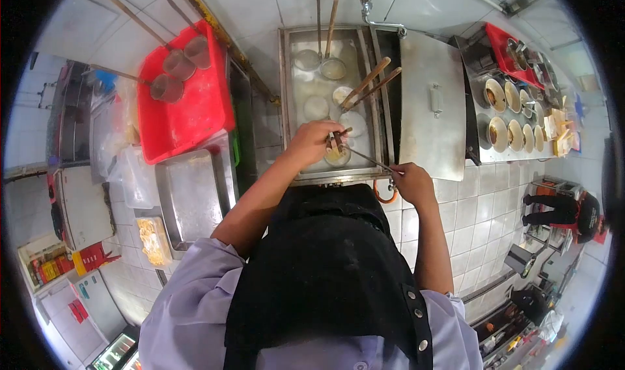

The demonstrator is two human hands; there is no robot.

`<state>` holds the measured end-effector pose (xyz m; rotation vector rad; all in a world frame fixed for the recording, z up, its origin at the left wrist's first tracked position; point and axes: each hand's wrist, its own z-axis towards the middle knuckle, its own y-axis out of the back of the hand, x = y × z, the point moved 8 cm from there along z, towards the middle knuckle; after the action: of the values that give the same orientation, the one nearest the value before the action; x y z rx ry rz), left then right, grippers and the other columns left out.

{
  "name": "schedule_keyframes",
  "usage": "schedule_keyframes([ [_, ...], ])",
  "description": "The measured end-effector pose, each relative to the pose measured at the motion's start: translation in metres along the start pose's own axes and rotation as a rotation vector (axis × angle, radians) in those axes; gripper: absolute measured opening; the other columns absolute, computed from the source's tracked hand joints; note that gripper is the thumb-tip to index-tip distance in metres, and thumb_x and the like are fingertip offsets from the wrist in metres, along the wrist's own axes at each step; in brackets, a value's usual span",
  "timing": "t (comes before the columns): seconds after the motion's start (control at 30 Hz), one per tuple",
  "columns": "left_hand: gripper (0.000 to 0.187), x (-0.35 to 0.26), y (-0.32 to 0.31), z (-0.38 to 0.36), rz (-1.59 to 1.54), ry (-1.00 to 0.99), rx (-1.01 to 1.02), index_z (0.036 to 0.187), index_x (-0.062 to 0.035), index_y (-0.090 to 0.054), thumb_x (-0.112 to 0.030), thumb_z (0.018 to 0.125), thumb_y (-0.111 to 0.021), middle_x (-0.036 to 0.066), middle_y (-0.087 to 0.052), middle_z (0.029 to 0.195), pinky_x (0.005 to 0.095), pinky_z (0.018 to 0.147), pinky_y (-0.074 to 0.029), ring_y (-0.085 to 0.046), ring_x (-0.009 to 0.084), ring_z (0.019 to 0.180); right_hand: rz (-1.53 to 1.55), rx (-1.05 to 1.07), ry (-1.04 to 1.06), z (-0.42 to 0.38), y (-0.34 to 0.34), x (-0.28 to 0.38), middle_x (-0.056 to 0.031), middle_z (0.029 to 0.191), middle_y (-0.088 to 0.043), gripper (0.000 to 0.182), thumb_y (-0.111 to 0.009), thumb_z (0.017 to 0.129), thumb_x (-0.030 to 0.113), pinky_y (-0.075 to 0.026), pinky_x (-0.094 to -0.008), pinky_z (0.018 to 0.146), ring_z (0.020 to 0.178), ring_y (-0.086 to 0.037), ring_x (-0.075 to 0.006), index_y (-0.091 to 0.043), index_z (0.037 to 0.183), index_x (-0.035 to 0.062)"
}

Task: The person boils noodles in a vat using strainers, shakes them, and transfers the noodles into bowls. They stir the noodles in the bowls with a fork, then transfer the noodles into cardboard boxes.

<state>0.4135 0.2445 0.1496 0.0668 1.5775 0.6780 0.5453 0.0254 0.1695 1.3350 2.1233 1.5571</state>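
A steel boiling tank (285, 64) of cloudy water stands in front of me with several noodle strainers in it. My left hand (314, 143) is closed around the wooden handle of a noodle strainer (337, 156) at the tank's near edge. Something pale sits in its basket. Between thumb and fingers, my right hand (412, 184) grips a thin stick (370, 160), probably a chopstick, pointing left into that basket. Just beyond my hands, two wooden handles (371, 83) lean over other baskets. Two more strainers (333, 68) stand at the far end.
On the left, a red tub (189, 119) holds several strainers, with a steel tray (192, 191) nearer me. A flat steel lid (433, 136) lies right of the tank. Several bowls (497, 132) line the right counter. A person (573, 214) stands far right.
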Motion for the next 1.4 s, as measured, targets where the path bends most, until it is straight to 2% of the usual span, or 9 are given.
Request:
schedule_keyframes([
  [0.2,0.021,0.005,0.003,0.005,-0.061,0.01,-0.009,0.104,-0.0081,-0.071,-0.01,0.083,-0.069,0.013,-0.07,0.098,0.0365,0.077,-0.052,-0.067,0.0307,0.091,-0.362,0.053,-0.069,0.007,-0.084,0.0,-0.0165,0.089,-0.072,0.028,-0.051,0.094,0.027,-0.056,-0.0472,0.077,0.086,-0.069,-0.0369,-0.075,0.102,0.0138],
  [0.37,0.023,0.007,0.003,0.004,0.02,-0.006,-0.022,0.105,-0.0081,-0.072,-0.012,0.082,-0.071,0.014,-0.07,0.099,0.0376,0.078,-0.052,-0.067,0.033,0.092,-0.006,0.117,0.008,0.011,-0.067,0.003,-0.0201,0.098,-0.071,0.024,-0.058,0.093,0.031,-0.055,-0.0482,0.081,0.088,-0.069,-0.0385,-0.075,0.104,0.0188],
  [0.6,0.023,0.019,0.001,0.004,-0.047,0.017,-0.05,0.103,-0.0096,-0.073,-0.017,0.082,-0.072,0.013,-0.071,0.095,0.0396,0.079,-0.051,-0.066,0.0332,0.091,0.303,0.186,0.012,0.014,-0.065,-0.055,-0.0233,0.092,-0.071,0.032,-0.057,0.094,0.03,-0.053,-0.0389,0.08,0.089,-0.069,-0.0374,-0.073,0.111,0.0083],
  [0.77,0.021,0.001,0.011,0.004,0.088,0.114,0.002,0.106,-0.007,-0.073,-0.009,0.086,-0.068,0.012,-0.073,0.097,0.0325,0.079,-0.054,-0.071,0.0232,0.09,0.495,0.136,0.036,0.005,-0.062,-0.071,-0.0257,0.101,-0.069,0.035,-0.058,0.094,0.032,-0.052,-0.04,0.083,0.095,-0.068,-0.0387,-0.072,0.11,0.004],
  [0.87,0.021,0.018,0.005,0.006,0.056,0.09,-0.009,0.106,-0.0069,-0.073,-0.01,0.086,-0.069,0.013,-0.073,0.095,0.0322,0.079,-0.054,-0.071,0.0234,0.089,0.101,0.058,-0.044,-0.019,-0.019,-0.05,-0.0239,0.092,-0.071,0.028,-0.06,0.092,0.023,-0.053,-0.0377,0.078,0.086,-0.071,-0.0327,-0.074,0.106,0.0041],
  [1.0,0.02,0.015,0.006,0.006,0.065,0.054,-0.038,0.105,-0.0067,-0.073,-0.01,0.085,-0.069,0.012,-0.073,0.095,0.0317,0.08,-0.053,-0.071,0.0229,0.089,-0.054,0.005,-0.038,-0.037,0.017,-0.018,-0.0231,0.095,-0.07,0.028,-0.059,0.092,0.026,-0.053,-0.0436,0.08,0.09,-0.068,-0.0385,-0.075,0.104,0.0075],
  [1.2,0.023,0.006,0.011,0.007,0.044,0.071,-0.052,0.104,-0.0032,-0.071,-0.016,0.085,-0.071,0.013,-0.071,0.101,0.0331,0.082,-0.052,-0.069,0.0269,0.093,-0.208,0.007,-0.064,-0.006,-0.038,0.004,-0.0199,0.091,-0.071,0.031,-0.052,0.094,0.029,-0.055,-0.0486,0.077,0.087,-0.068,-0.0397,-0.074,0.095,0.0075],
  [1.27,0.028,-0.009,0.02,0.006,0.078,0.242,-0.043,0.105,-0.0031,-0.07,-0.021,0.084,-0.074,0.014,-0.068,0.107,0.0346,0.086,-0.051,-0.067,0.0289,0.098,-0.214,0.004,-0.072,-0.005,-0.051,-0.002,-0.0206,0.091,-0.07,0.026,-0.056,0.092,0.028,-0.054,-0.0483,0.078,0.087,-0.068,-0.0399,-0.074,0.101,0.0115],
  [1.4,0.032,0.004,0.014,0.011,0.154,0.033,-0.172,0.105,-0.0082,-0.068,-0.026,0.081,-0.076,0.013,-0.067,0.103,0.041,0.085,-0.049,-0.062,0.0336,0.095,-0.1,-0.061,-0.089,-0.034,0.0,-0.016,-0.0236,0.088,-0.069,0.025,-0.06,0.091,0.024,-0.054,-0.0472,0.079,0.089,-0.068,-0.0395,-0.073,0.108,0.013],
])
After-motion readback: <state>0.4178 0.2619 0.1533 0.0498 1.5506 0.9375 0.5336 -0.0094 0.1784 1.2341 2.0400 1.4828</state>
